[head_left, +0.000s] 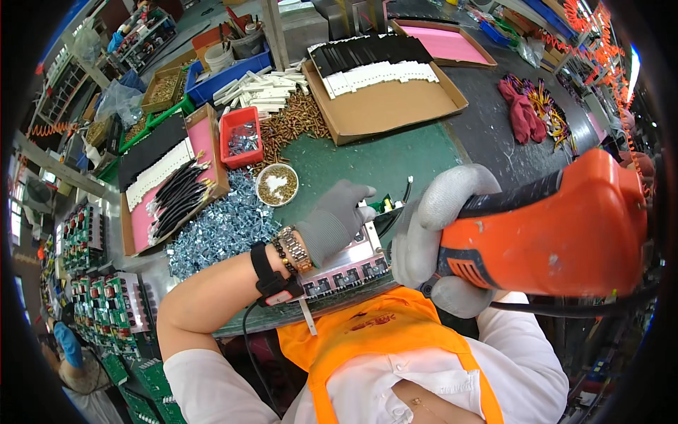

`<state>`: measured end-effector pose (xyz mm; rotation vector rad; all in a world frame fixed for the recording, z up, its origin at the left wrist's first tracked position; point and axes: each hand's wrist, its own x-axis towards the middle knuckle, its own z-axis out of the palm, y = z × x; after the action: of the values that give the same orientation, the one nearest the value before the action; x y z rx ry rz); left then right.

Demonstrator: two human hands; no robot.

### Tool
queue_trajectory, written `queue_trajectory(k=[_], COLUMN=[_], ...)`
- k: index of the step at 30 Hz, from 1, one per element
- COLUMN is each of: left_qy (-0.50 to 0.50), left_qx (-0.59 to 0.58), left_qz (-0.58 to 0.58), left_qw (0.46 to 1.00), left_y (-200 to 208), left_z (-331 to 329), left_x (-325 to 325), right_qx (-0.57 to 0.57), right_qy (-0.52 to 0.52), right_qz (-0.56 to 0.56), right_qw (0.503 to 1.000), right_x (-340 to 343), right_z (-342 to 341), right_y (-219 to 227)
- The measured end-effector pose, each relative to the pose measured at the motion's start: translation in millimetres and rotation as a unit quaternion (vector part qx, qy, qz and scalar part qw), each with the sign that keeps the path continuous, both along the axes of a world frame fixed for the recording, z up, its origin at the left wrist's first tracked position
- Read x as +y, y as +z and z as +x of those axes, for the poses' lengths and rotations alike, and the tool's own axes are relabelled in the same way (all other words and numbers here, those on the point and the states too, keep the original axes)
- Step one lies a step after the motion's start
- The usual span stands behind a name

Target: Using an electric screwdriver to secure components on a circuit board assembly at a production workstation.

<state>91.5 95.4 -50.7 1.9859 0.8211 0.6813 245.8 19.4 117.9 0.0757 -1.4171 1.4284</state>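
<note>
My left hand (337,220), in a grey glove, lies over the left side of a circuit board assembly (364,249). Its fingers bend around the upper part of the assembly. The assembly has a silver metal plate, a row of black parts along its near edge and a black cable at the far right. In my right hand (441,226), also gloved, is an orange and black power drill (544,233) held by its dark grip. The drill's bulky body points right, toward the camera. Its working tip is hidden behind my right hand.
Small silver metal clips (222,222) lie heaped at left, beside a white bowl (297,185) of small parts. Beyond are a red bin (241,134), brass-coloured pieces (293,121), white strips (258,92) and cardboard trays (385,119). Wire bundles (544,109) lie far right; circuit boards (106,297) stand left.
</note>
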Motion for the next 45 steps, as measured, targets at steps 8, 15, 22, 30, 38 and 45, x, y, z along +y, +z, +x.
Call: queue_trajectory(k=[8, 15, 22, 30, 38, 45], left_qy=[-0.003, -0.018, -0.015, -0.007, -0.009, 0.008], left_qx=[0.013, 0.014, 0.009, 0.015, -0.002, -0.046], left_qz=[-0.048, -0.124, -0.125, -0.025, -0.1, -0.193], left_qw=[0.999, 0.992, 0.992, 1.0, 0.995, 0.98], left_y=[0.9, -0.4, -6.5, -2.7, -8.6, -18.7], left_z=[2.9, 1.3, 0.0, 4.0, 7.8, 6.0], left_x=[1.8, 0.8, 3.9, -0.2, 2.3, 4.0], right_qx=[-0.015, 0.02, -0.009, 0.012, 0.022, 0.02], right_qy=[-0.059, -0.032, -0.092, -0.004, -0.056, -0.068], right_qz=[0.003, 0.04, 0.011, 0.012, -0.015, 0.012], right_qw=[0.998, 0.999, 0.996, 1.0, 0.998, 0.997], right_x=[-5.0, 6.4, -2.4, -1.6, -5.0, 2.6], right_z=[-1.1, -3.0, 2.9, 0.0, -3.0, 3.4], right_y=[0.4, -5.1, -10.6, -6.1, -5.7, -12.4])
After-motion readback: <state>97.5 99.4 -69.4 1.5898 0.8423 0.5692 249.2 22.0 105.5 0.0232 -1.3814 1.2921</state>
